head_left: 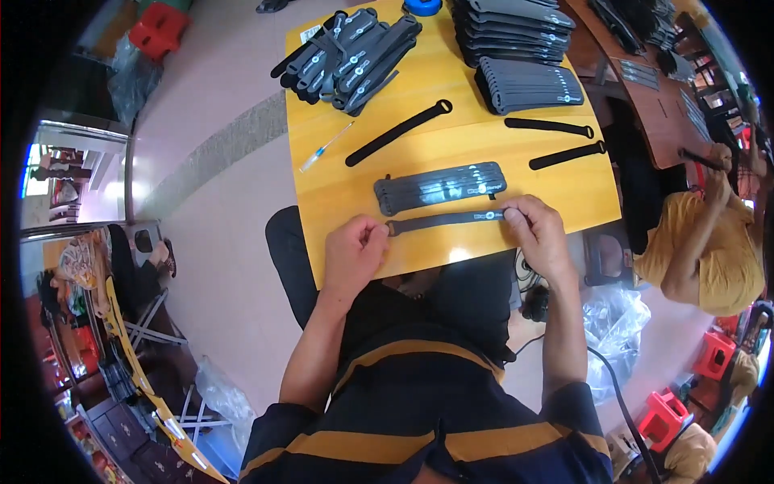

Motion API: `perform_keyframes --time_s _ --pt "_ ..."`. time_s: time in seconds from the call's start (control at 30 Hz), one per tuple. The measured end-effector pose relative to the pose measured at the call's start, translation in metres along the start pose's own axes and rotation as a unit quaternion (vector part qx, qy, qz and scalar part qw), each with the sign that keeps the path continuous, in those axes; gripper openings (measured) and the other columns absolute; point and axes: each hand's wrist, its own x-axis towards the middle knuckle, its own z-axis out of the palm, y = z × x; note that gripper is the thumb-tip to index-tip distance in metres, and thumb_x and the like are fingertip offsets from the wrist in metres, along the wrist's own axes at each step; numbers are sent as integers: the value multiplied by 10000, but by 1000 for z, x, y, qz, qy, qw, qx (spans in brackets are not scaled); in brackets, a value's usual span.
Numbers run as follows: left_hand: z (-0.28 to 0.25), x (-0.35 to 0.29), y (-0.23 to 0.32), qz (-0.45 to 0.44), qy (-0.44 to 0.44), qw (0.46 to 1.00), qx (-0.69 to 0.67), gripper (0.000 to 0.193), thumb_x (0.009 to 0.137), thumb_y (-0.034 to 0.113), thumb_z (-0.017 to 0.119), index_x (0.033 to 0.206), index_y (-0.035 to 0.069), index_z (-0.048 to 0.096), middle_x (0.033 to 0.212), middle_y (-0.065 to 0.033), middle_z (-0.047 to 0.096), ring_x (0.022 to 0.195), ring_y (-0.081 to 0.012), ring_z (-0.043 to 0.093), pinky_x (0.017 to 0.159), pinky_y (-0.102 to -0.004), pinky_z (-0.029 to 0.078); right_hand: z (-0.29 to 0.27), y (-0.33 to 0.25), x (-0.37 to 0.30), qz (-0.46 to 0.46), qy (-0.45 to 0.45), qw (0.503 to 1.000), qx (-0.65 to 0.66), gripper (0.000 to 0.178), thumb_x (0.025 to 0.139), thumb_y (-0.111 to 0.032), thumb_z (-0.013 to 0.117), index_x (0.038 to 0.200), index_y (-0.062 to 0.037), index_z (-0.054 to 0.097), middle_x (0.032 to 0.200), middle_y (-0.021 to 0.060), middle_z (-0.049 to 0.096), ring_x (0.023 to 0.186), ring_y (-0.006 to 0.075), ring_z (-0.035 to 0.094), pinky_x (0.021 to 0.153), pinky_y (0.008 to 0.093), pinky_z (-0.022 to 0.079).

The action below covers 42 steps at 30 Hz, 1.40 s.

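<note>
Between my two hands a dark grey cable strap (447,219) is stretched flat, with a loop at its left end and a small white print near its right. My left hand (357,252) pinches the loop end; my right hand (538,234) pinches the other end between thumb and fingers. Just beyond it lies a neat row of stacked straps (439,188), with a shiny patch on top. Further off, a single black strap (399,133) lies slanted. Two more loose black straps, an upper one (548,126) and a lower one (567,155), are at the right.
On the yellow table (322,202) are a heap of bundled straps (351,60), tall strap stacks (516,32), a blue-tipped pen-like tool (324,151) and a blue round object (422,6). A co-worker in yellow (701,250) sits at the right, beside a brown table (645,121).
</note>
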Motion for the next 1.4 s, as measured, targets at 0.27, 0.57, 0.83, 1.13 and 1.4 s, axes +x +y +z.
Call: perform_keyframes --time_s 0.27,0.57,0.83,1.13,1.4 --pt "-3 15 4 85 48 988 120 143 947 125 705 901 -9 717 708 -124 702 611 -207 668 610 -326 514 13 10 21 78 33 990 116 116 965 -58 735 1057 -2 691 812 34 672 697 94 589 667 256 506" --pt "1 22 9 89 48 980 171 157 956 155 683 914 9 723 728 -172 700 660 -338 697 631 -397 533 16 19 28 82 47 991 90 83 961 -58 740 989 0 688 798 35 679 690 93 598 656 253 502" --pt "1 25 9 92 54 978 178 157 946 134 707 903 -16 711 705 -150 690 605 -216 657 595 -339 500 17 15 30 90 51 992 71 92 962 -71 747 986 -1 692 796 45 681 689 105 605 656 265 507" --pt "-1 28 13 76 41 980 179 171 939 162 689 891 4 731 760 -192 713 683 -363 705 644 -415 549 18 11 32 97 49 993 47 93 964 -70 744 994 2 694 794 43 679 691 101 607 658 260 509" --pt "-1 28 10 72 45 982 169 161 936 150 714 915 -9 727 702 -150 683 598 -213 649 592 -343 501 20 17 33 88 48 994 45 104 976 -90 737 990 4 694 772 24 658 688 86 585 662 250 496"
